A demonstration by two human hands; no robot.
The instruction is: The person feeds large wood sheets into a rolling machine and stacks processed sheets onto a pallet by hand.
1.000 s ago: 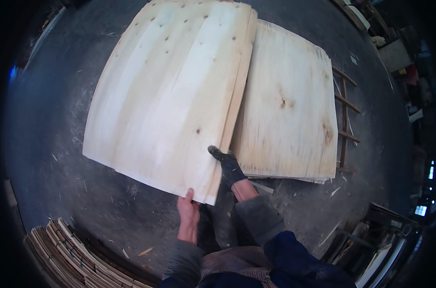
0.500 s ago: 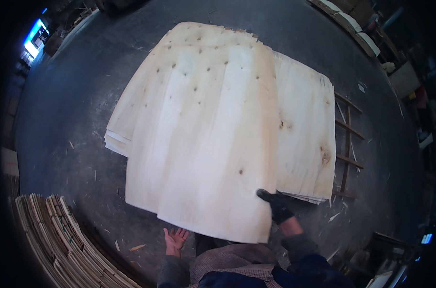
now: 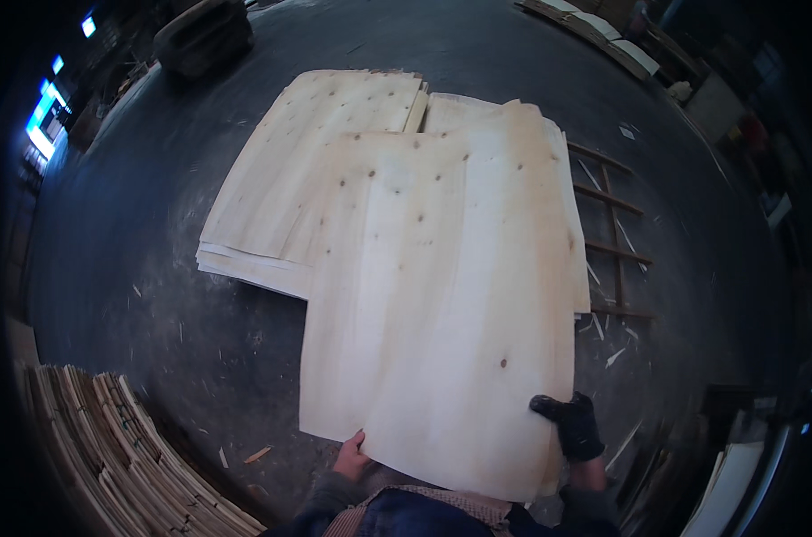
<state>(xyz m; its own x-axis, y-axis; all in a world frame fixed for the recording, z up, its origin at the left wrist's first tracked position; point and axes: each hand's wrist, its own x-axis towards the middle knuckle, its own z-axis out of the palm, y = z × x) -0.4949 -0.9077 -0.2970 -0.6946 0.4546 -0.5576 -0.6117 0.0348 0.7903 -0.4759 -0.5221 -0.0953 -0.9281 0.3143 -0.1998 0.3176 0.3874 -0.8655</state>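
A large, thin sheet of pale wood veneer [image 3: 424, 313] with scattered dark knots hangs between my hands and slopes away from me. My bare left hand [image 3: 352, 457] pinches its near edge at the left, thumb on top and fingers hidden beneath. My right hand [image 3: 573, 425], in a black glove, grips the right edge near its close corner, thumb on the upper face. Beyond lies a stack of similar veneer sheets [image 3: 285, 170] on the left. A second stack [image 3: 459, 100] on the right is mostly covered by the held sheet.
A wooden slatted frame [image 3: 613, 215] pokes out from under the right stack. Bundled veneer strips [image 3: 124, 447] stand at the lower left. A dark bulky object [image 3: 204, 40] is at the far left, and more sheets [image 3: 603, 31] lie at the far right. Wood scraps litter the floor.
The sheet has moved right and toward me, off the left stack and over the right one. My left hand, open below the edge before, now grips it. My right hand stays on the sheet.
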